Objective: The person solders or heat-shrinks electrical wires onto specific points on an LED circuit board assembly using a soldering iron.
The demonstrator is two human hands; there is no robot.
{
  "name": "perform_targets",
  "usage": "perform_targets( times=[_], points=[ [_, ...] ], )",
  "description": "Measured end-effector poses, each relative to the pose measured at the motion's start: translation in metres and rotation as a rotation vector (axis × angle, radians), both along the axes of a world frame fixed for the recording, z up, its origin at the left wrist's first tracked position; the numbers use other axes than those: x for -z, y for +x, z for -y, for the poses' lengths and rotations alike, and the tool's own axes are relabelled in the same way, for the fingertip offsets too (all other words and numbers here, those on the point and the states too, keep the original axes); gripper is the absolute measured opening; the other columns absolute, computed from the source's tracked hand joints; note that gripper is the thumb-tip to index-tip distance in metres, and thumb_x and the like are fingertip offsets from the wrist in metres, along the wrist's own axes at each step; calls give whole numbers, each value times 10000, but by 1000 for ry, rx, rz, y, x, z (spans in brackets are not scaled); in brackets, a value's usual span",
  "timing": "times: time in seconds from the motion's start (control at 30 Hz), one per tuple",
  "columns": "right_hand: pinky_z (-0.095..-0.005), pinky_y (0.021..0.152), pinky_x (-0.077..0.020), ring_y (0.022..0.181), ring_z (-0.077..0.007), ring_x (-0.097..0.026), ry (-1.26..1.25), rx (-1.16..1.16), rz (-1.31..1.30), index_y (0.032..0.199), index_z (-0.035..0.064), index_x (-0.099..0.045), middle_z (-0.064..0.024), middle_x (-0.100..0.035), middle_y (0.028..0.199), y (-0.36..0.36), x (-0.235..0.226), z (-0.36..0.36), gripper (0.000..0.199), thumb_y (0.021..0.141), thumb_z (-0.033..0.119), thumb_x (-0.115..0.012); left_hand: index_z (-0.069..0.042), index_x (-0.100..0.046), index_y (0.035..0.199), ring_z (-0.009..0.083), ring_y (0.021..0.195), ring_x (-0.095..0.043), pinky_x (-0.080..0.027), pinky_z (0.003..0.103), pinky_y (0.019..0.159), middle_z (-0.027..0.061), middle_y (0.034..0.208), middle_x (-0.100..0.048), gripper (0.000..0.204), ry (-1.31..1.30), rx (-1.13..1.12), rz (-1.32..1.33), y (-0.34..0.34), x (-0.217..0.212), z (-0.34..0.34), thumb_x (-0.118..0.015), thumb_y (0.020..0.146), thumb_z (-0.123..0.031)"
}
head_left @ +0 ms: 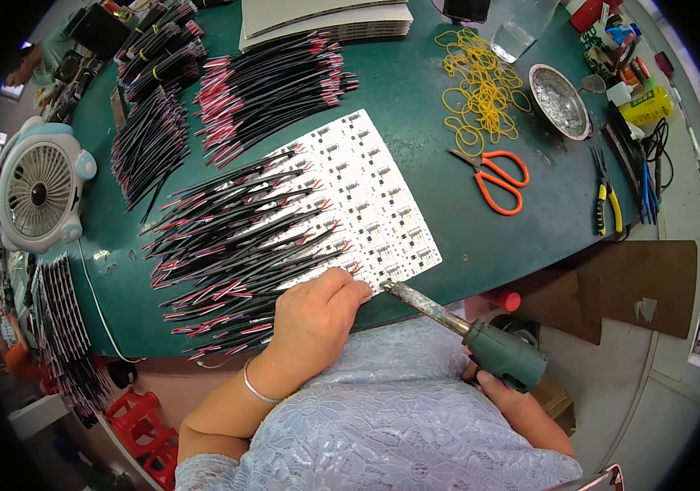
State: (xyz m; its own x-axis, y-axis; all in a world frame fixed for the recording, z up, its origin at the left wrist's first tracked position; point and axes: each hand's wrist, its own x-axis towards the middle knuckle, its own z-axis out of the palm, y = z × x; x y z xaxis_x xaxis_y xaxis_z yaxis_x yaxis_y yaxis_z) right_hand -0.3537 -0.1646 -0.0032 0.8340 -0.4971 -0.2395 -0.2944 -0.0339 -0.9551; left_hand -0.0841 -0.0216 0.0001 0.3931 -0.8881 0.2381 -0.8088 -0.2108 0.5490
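A white circuit board sheet (383,192) with rows of small components lies on the table. Black wires (243,237) with red and white ends run across its left part in a dense row. My left hand (317,315) is closed in a pinch at the sheet's near edge, on a black wire whose end is mostly hidden by the fingers. My right hand (501,393) grips the green handle of a soldering iron (440,315), partly hidden behind it. The iron's tip touches or hovers just over the near edge of the sheet, beside my left fingertips; contact cannot be made out.
Wire bundles (272,90) lie beyond the sheet on the green table (465,254). Orange-handled scissors (501,180), yellow rubber bands (481,90), a metal bowl (559,102) and yellow-handled pliers (606,196) sit to the right. A fan (39,188) stands at left.
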Motion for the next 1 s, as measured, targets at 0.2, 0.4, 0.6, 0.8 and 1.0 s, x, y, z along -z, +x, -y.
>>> perform_targets(
  times=[0.2,0.4,0.6,0.8,1.0],
  points=[
    [-361,686,-491,754,-274,-640,-166,12,56,950,9,-668,-115,-665,867,0,8,-3,201,752,32,-696,-81,-667,855,228,604,-594,-476,345,518,42,766,-577,94,-7,41,7,3,3,-1,-667,761,-78],
    [-366,695,-488,773,-291,-634,-296,-58,83,971,12,-670,-119,-668,893,5,4,2,212,762,42,-694,-79,-680,828,235,602,-595,-472,336,514,48,743,-591,120,-1,24,2,1,2,-1,-739,729,-45],
    [-368,690,-490,765,-298,-634,-328,-91,100,974,14,-672,-124,-665,882,8,0,2,202,777,53,-688,-76,-681,830,234,603,-599,-477,333,514,48,742,-591,126,-1,25,7,1,1,-1,-738,726,-33],
    [-342,737,-495,808,-247,-638,-278,-158,93,1047,1,-634,-117,-654,967,-4,8,11,279,795,112,-675,-73,-678,822,235,597,-596,-475,334,508,49,742,-591,121,-7,20,14,2,2,0,-740,725,-35],
    [-303,569,-501,628,-200,-627,189,358,337,1238,-37,-495,-135,-628,972,27,7,8,491,863,248,-632,-90,-679,832,223,609,-587,-462,337,508,36,750,-592,144,22,20,77,1,-1,-3,-746,707,-62]
  ],
)
